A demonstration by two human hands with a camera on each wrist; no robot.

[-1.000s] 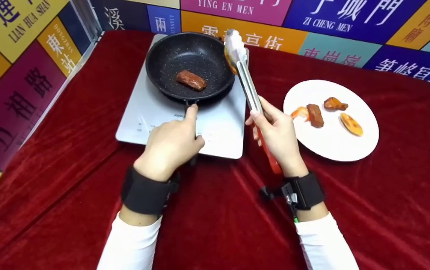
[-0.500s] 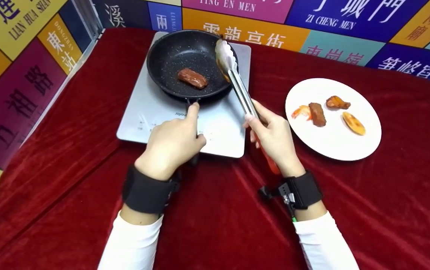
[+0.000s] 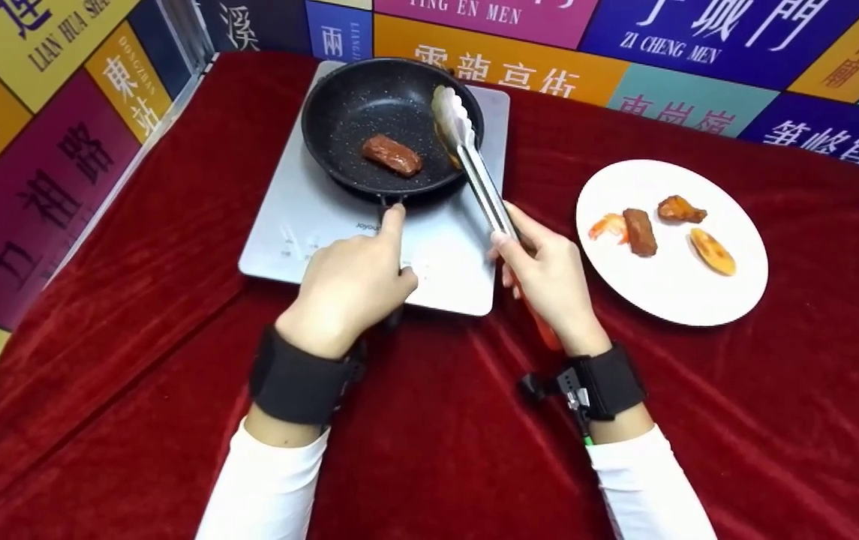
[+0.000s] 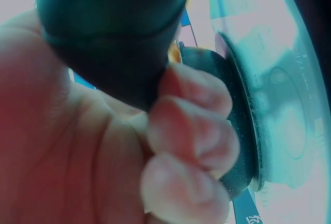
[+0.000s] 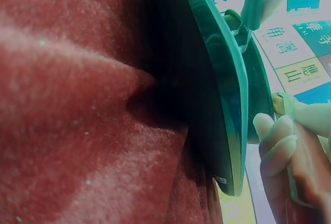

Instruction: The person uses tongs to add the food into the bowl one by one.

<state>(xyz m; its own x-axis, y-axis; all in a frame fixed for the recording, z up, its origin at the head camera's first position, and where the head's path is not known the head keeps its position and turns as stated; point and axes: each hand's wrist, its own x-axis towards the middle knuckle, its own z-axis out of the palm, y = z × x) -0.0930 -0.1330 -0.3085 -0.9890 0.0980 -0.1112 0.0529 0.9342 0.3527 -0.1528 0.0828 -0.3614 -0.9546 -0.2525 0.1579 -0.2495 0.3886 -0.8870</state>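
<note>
My left hand (image 3: 354, 281) grips the handle of the black frying pan (image 3: 346, 112), its index finger stretched along it toward the rim. In the left wrist view, fingers (image 4: 191, 136) curl round the thick dark handle (image 4: 111, 32). My right hand (image 3: 549, 274) holds metal tongs (image 3: 485, 184) with red grips. Their scalloped heads are over the pan's right side; something yellow-orange shows beneath them, mostly hidden. A browned piece of meat (image 3: 392, 155) lies in the pan, apart from the tongs. In the right wrist view, fingers (image 5: 279, 144) wrap the red grip (image 5: 310, 167).
Beneath the pan is a silver induction cooker (image 3: 452, 281). To the right, a white plate (image 3: 669, 300) bears a shrimp (image 3: 609, 227), a meat piece (image 3: 640, 232), a chicken piece (image 3: 681, 210) and a yellow oval piece (image 3: 713, 251). Red cloth (image 3: 437, 435) covers the table; printed panels (image 3: 519, 64) stand behind.
The tongs have come down and left, from above the pan's right rim to over its inside. My left hand keeps its grip on the handle. The head view has shifted slightly.
</note>
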